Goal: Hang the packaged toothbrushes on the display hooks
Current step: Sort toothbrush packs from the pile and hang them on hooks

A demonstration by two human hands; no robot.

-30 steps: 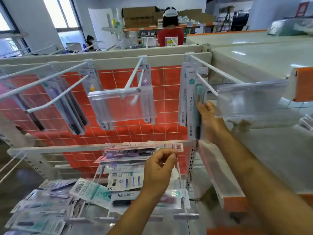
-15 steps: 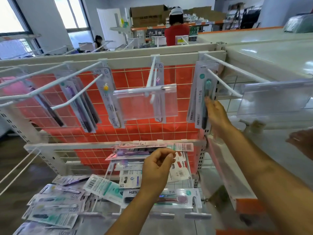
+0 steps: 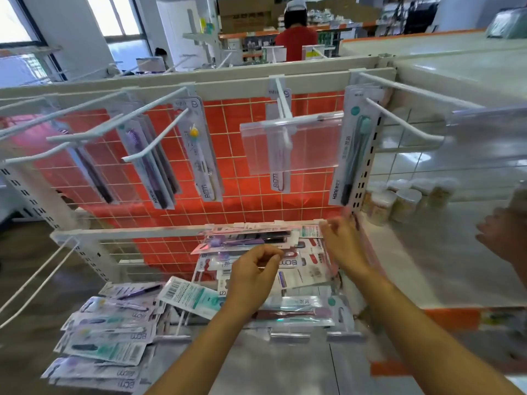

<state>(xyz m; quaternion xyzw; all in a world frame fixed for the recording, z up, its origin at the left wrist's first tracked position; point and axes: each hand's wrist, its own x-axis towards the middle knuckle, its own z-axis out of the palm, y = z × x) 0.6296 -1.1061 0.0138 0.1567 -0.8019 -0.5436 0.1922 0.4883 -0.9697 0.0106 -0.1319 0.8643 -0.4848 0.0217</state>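
A flat stack of packaged toothbrushes [image 3: 248, 239] lies level in front of the lower rail, and my left hand [image 3: 251, 276] pinches its near edge. My right hand [image 3: 343, 245] is at the stack's right end, fingers spread and touching the packs there. Above, the white display hooks [image 3: 405, 124] carry hung packs: a teal Hane pack [image 3: 355, 149] on the right hook, a pack behind the clear label holder [image 3: 291, 143] in the middle, a yellow-headed one [image 3: 199, 149] and darker packs [image 3: 148, 163] to the left.
Loose packs [image 3: 108, 334] are piled on the lower hooks at bottom left, more [image 3: 293, 312] lie below my hands. An orange wire grid [image 3: 236, 181] backs the rack. Small jars [image 3: 399, 201] stand on the shelf at right. Another person's hand [image 3: 499, 235] shows at the right edge.
My right hand has left the teal pack hanging on the right hook and dropped to the right end of the stack my left hand holds. The view has moved closer.
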